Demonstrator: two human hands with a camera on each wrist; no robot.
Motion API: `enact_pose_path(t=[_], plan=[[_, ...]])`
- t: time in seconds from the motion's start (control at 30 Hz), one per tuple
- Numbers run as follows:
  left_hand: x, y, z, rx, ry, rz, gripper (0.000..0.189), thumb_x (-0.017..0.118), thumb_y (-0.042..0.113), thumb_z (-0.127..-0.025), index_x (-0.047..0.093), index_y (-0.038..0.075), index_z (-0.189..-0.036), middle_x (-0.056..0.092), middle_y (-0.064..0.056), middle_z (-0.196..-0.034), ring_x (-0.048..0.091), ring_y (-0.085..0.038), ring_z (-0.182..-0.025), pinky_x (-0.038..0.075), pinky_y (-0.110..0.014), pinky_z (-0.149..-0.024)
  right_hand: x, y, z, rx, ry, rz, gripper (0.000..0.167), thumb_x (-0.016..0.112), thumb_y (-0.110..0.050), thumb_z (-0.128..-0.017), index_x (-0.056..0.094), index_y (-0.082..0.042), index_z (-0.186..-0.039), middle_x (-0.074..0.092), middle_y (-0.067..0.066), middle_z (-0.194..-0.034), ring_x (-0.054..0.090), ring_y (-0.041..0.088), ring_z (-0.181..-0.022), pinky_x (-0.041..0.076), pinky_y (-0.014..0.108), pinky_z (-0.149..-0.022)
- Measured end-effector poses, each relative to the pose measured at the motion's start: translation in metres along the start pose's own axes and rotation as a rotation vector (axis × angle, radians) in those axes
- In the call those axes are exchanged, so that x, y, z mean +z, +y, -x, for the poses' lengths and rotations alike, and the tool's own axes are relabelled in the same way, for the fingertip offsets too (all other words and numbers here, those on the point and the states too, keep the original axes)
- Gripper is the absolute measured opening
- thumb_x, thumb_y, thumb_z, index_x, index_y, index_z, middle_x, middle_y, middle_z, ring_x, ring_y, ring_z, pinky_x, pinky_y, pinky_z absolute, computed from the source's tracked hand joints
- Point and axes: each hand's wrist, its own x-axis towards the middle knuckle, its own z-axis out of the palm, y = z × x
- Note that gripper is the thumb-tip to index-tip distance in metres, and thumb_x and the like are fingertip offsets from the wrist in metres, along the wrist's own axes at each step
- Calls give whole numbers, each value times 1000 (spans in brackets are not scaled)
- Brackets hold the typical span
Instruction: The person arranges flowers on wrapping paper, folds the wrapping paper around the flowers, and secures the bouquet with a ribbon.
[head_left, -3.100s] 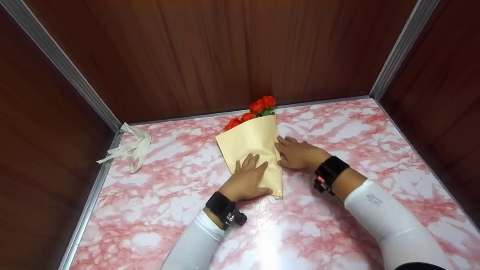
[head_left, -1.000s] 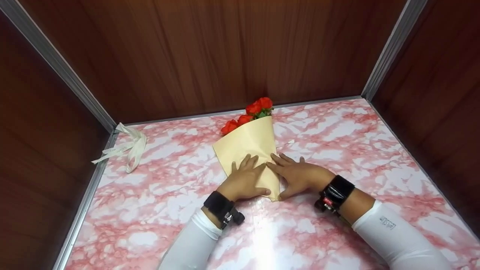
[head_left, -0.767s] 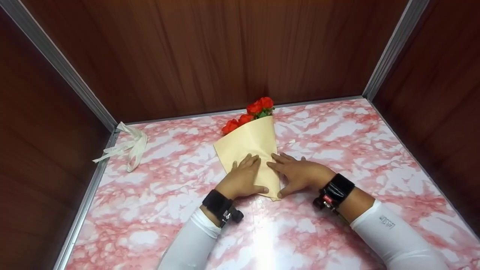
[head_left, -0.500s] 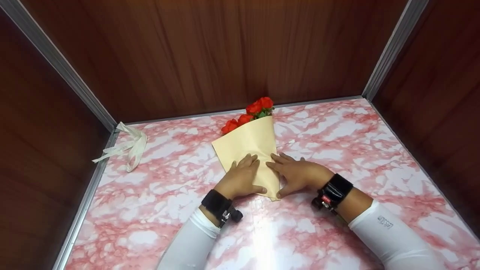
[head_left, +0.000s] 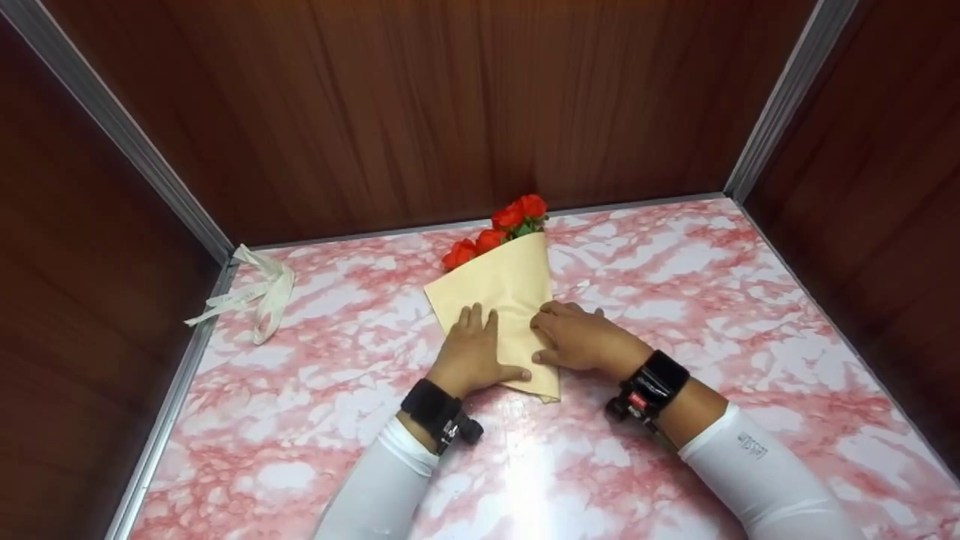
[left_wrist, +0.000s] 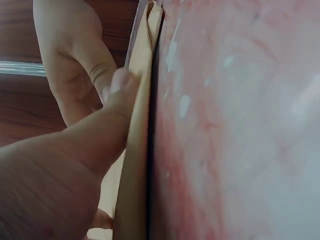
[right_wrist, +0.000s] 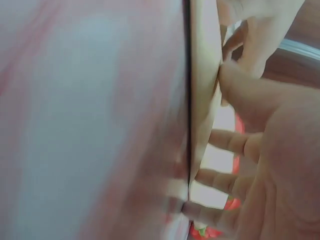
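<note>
1. Currently, the head view shows one paper wrap [head_left: 510, 281] on the desk [head_left: 360, 337], touched by left hand [head_left: 469, 356] and right hand [head_left: 581, 339]; lifting both might let it unroll. Counted: two hands, four visible red blooms [head_left: 491, 240], one ribbon bundle [head_left: 277, 300].
2. Left wrist: grip apart, thumb [left_wrist: 112, 107] resting on the paper wrap.
3. Right wrist: grip apart, fingertips [right_wrist: 220, 139] at its edge; uneven pushing could crease it.

Flwrs [head_left: 490, 240] in paper [head_left: 510, 281] on tbl [head_left: 262, 412]; ribbon [head_left: 278, 295] to L, apart.
</note>
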Motion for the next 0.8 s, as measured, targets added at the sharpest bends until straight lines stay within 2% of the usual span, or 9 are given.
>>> enact_pose_path(t=[0.13,0.27,0.37,0.47,0.63,0.8], plan=[[-7,-5,0,-69,-8,-23,106,68,71,-104,38,-3,-173,35,-30,-181,33,-45,-171,33,-59,-139,0,-14,-7,50,30,67,63,77,-50,-107,58,-13,-154,53,17,-164,57,48,-146,41,93,-111],[-14,-10,1,-81,-15,-71,75,63,45,-115,47,-4,-168,42,-22,-180,38,-37,-170,35,-63,-137,1,-30,-16,41,74,139,72,76,-49,-107,54,-12,-164,43,19,-177,46,51,-160,34,95,-116],[-15,-11,1,-64,-5,-98,63,63,35,-116,51,-2,-166,46,-19,-179,42,-36,-169,38,-65,-134,5,-40,-20,-43,84,149,75,74,-47,-108,50,-14,-171,30,15,-187,31,47,-172,27,91,-124],[-15,-11,0,-50,9,-114,59,65,31,-115,55,-1,-164,49,-17,-178,45,-36,-167,41,-67,-131,11,-43,-23,-116,48,136,70,72,-44,-110,52,-16,-171,29,10,-189,26,42,-175,27,86,-129],[-15,-9,-2,-49,16,-104,58,68,31,-114,58,3,-164,51,-14,-177,45,-37,-166,42,-69,-130,15,-38,-22,-112,1,139,60,72,-40,-110,59,-20,-165,36,4,-187,28,37,-175,36,83,-126],[-14,-10,-4,-46,35,-86,57,70,35,-112,62,7,-161,54,-15,-174,49,-36,-163,45,-69,-127,9,-29,-22,-117,0,136,58,74,-36,-108,62,-17,-162,39,8,-185,33,40,-173,47,80,-120]])
